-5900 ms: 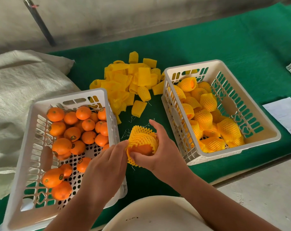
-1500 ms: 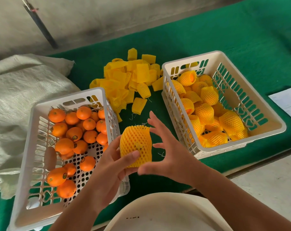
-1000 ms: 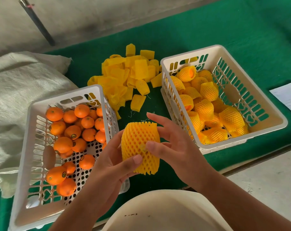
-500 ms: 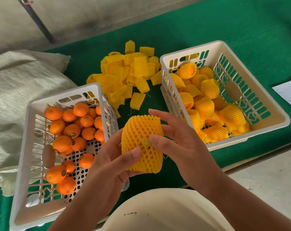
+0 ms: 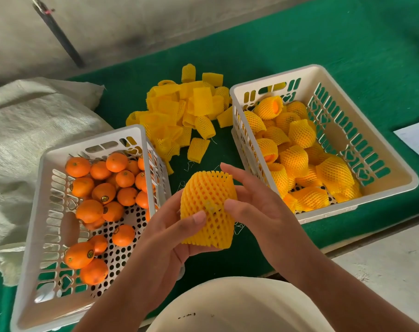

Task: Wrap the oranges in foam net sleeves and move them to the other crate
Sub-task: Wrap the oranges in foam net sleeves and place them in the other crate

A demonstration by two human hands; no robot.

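Note:
Between the two crates I hold a wrapped orange (image 5: 208,207), fully covered by a yellow foam net sleeve. My left hand (image 5: 165,233) cups it from below and the left, thumb pressed on its front. My right hand (image 5: 258,209) grips its right side, thumb on the net and fingers behind it. The left white crate (image 5: 36,212) holds several bare oranges (image 5: 103,192). The right white crate (image 5: 395,173) holds several wrapped oranges (image 5: 297,159). A pile of empty yellow sleeves (image 5: 179,113) lies on the green cloth behind my hands.
A pale woven sack (image 5: 28,125) lies left of the orange crate. A white paper sheet (image 5: 416,140) sits at the right edge of the green cloth (image 5: 323,44). A dark rod (image 5: 57,34) leans on the wall behind. The table's front edge runs below the right crate.
The sleeve went from partly on to fully over the orange. My right hand closed onto its right side, and both hands lifted it slightly. The crates have not moved.

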